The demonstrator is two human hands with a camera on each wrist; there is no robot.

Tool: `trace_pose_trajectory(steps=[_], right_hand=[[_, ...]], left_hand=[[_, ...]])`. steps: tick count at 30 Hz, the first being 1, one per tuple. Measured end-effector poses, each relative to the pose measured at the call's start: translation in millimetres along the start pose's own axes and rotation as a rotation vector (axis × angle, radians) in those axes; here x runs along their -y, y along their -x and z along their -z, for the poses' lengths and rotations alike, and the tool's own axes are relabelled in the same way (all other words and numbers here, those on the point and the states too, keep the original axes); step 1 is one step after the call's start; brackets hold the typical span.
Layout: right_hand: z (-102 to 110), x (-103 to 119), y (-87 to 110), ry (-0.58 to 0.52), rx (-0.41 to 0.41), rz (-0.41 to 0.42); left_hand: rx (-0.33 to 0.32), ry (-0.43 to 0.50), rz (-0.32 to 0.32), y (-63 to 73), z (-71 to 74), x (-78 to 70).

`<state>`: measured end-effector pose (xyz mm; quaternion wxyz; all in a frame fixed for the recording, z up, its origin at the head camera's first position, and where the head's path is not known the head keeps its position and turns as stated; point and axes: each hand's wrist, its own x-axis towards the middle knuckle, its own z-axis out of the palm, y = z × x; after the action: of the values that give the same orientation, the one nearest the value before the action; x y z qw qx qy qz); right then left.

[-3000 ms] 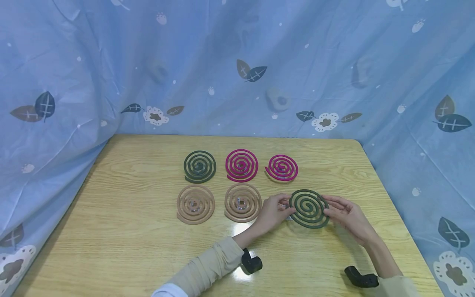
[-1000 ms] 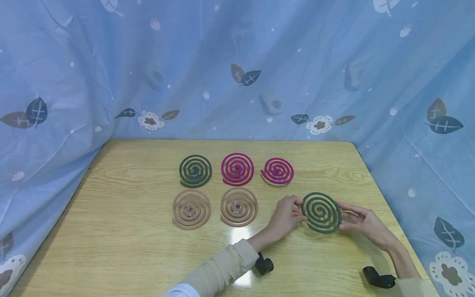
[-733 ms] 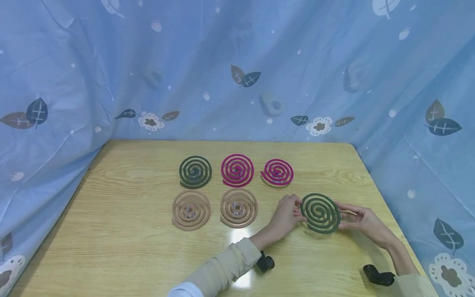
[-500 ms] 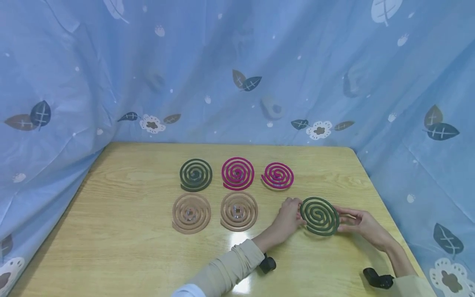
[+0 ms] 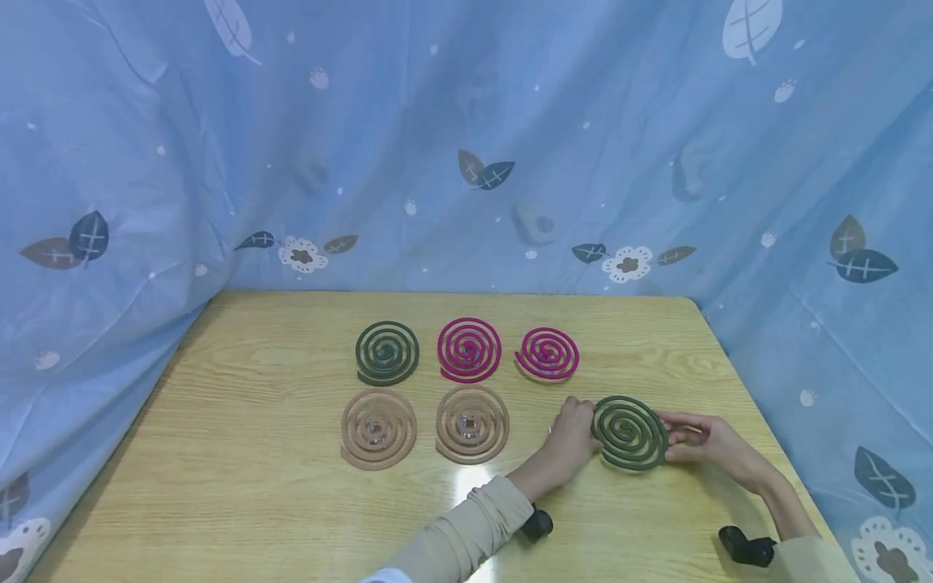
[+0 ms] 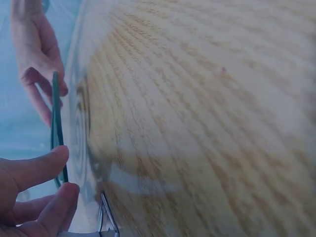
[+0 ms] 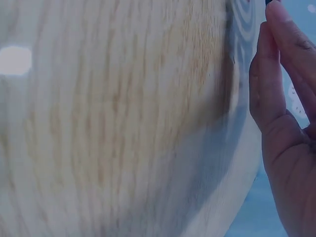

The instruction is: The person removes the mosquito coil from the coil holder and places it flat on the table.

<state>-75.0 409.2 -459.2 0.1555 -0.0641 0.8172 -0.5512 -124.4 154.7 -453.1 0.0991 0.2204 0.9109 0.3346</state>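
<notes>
In the head view a dark green mosquito coil [image 5: 630, 433] is held tilted at the right of the table. My left hand [image 5: 570, 444] pinches its left edge, with thumb and finger on either side in the left wrist view. At the opposite edge my right hand [image 5: 717, 449] grips the coil between thumb and fingers. Only a dark bit of it shows beside the right fingertips in the right wrist view. A thin bent metal piece [image 6: 107, 217] appears beside my left fingers; I cannot tell whether the hand holds it.
Behind lie another green coil [image 5: 387, 353] and two magenta coils [image 5: 470, 350], [image 5: 548, 354]. Two tan coils [image 5: 378, 429], [image 5: 472, 425] lie left of my left hand. Small metal stands show under several. Blue curtain [image 5: 466, 146] surrounds the wooden table [image 5: 255, 453].
Both hands have shifted right with the green coil since three seconds ago. During the last second the coil has moved only slightly. The head view has tilted upward.
</notes>
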Motion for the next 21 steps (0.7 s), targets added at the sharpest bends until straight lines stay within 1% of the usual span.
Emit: trace_pose_trajectory(steps=[6, 9, 11, 16, 21], right_hand=[[1, 2, -3.1, 0.021, 0.011, -0.017], [2, 3, -3.4, 0.032, 0.009, -0.025], [2, 3, -3.9, 0.045, 0.011, -0.021], [3, 3, -7.6, 0.078, 0.016, -0.001], [0, 3, -11.1, 0.097, 0.014, 0.008]], left_hand=[[-0.01, -0.062, -0.063, -0.7, -1.8, 3.5], [0.003, -0.083, -0.077, -1.4, -2.8, 3.9], [0.016, -0.084, -0.078, -2.0, -3.0, 3.7], [0.046, -0.083, -0.055, -2.6, -1.9, 2.5], [0.054, -0.095, -0.042, -2.8, -0.9, 1.1]])
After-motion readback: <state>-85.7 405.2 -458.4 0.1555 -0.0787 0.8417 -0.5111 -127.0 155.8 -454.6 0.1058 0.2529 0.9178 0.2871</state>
